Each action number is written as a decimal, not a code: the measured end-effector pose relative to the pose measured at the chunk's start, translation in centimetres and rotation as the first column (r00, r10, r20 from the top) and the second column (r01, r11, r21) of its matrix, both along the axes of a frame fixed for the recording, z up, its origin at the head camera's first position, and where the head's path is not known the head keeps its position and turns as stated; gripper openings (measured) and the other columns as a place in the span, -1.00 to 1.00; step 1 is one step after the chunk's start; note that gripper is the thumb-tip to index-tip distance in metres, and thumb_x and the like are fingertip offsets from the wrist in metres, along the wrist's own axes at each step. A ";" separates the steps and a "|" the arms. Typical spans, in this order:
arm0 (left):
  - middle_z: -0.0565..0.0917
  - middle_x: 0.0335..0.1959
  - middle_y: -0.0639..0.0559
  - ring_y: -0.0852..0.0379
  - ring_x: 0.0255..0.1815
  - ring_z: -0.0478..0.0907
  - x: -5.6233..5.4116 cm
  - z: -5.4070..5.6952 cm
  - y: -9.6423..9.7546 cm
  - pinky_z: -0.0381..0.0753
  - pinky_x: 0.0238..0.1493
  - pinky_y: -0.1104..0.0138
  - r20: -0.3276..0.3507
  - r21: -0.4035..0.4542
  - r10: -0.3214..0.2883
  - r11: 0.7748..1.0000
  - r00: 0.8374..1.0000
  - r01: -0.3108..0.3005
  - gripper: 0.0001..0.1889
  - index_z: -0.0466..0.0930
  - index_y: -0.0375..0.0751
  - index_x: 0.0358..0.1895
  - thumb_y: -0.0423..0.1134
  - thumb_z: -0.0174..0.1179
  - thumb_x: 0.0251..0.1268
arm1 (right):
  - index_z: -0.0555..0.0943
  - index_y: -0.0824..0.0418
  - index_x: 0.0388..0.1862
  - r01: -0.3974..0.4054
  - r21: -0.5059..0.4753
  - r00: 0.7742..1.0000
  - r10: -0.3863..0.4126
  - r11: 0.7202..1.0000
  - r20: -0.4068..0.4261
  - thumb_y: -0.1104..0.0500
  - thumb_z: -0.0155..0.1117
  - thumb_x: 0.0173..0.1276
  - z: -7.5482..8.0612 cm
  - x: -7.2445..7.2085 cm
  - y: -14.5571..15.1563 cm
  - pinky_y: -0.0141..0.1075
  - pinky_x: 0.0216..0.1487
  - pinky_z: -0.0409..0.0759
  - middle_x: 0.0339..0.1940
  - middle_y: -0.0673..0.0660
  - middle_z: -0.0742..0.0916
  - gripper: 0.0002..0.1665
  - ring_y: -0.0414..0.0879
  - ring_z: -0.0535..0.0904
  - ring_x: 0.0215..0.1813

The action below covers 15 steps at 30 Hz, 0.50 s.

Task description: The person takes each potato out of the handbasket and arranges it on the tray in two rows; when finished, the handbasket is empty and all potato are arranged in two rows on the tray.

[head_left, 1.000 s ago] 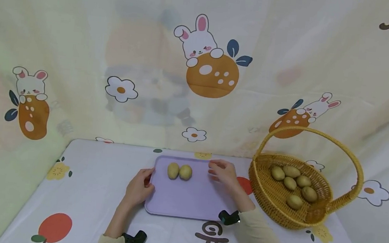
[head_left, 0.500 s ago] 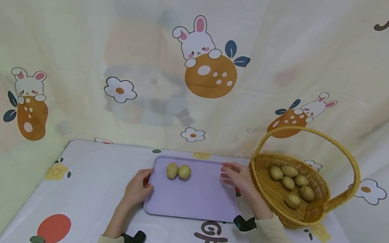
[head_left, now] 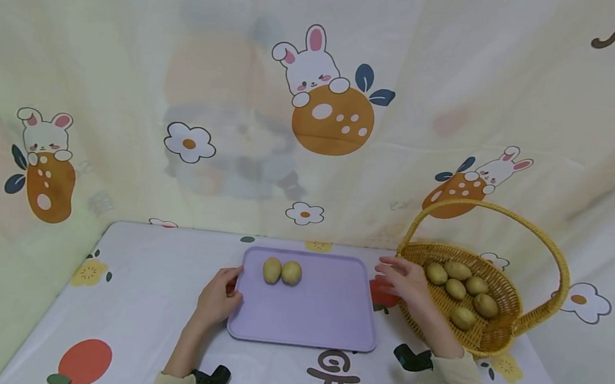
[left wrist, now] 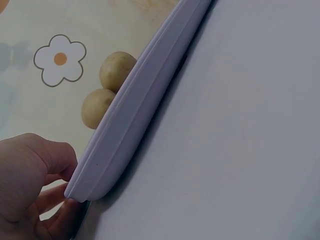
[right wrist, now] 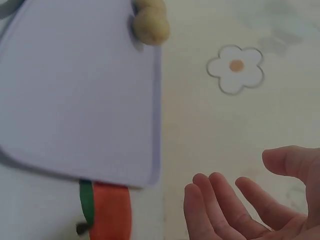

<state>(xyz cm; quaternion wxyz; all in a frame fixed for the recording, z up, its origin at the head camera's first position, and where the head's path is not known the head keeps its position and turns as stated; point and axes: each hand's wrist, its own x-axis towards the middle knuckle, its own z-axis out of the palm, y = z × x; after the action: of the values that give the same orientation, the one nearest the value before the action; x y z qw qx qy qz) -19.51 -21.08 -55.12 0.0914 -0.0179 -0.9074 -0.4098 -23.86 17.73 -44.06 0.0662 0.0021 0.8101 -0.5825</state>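
A lilac tray (head_left: pixel 303 315) lies on the table with two potatoes (head_left: pixel 282 272) side by side near its far left corner. At its left edge, my left hand (head_left: pixel 220 295) grips the rim between thumb and fingers. The left wrist view shows the thumb (left wrist: pixel 62 159) at the rim and other fingers lower down. To the right of the tray, my right hand (head_left: pixel 406 285) is in the air, fingers loosely spread and holding nothing. It overlaps the left side of a wicker basket (head_left: pixel 433 334) in the head view. Several potatoes (head_left: pixel 463 318) lie inside the basket.
The basket's tall arched handle (head_left: pixel 550 240) rises over its right part. A white cloth (head_left: pixel 146 306) printed with fruit covers the table. Behind it hangs a curtain (head_left: pixel 240 86) with rabbit and flower prints.
My right hand has moved rightward from above the tray's right part to beside the basket. My left hand stays at the tray's left edge, and the potatoes have not moved.
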 end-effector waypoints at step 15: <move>0.55 0.13 -0.22 0.00 -0.11 0.55 0.1 0.1 0.0 0.53 -0.05 0.13 -0.001 0.000 -0.003 1.000 1.000 0.003 -0.40 0.46 -0.37 0.31 -0.42 0.20 0.09 | 0.28 0.45 0.42 0.057 -0.014 0.998 -0.057 0.998 0.035 0.01 0.08 0.52 1.0 0.5 6.1 -0.24 -0.01 0.63 0.09 0.17 0.66 -0.30 -0.30 0.65 -0.10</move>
<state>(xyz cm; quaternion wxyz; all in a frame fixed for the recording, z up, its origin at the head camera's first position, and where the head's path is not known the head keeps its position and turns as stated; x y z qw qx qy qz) -19.44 -21.06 -54.98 0.0912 -0.0196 -0.9073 -0.4100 -23.38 23.79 -43.06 0.0636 0.0349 0.8040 -0.5903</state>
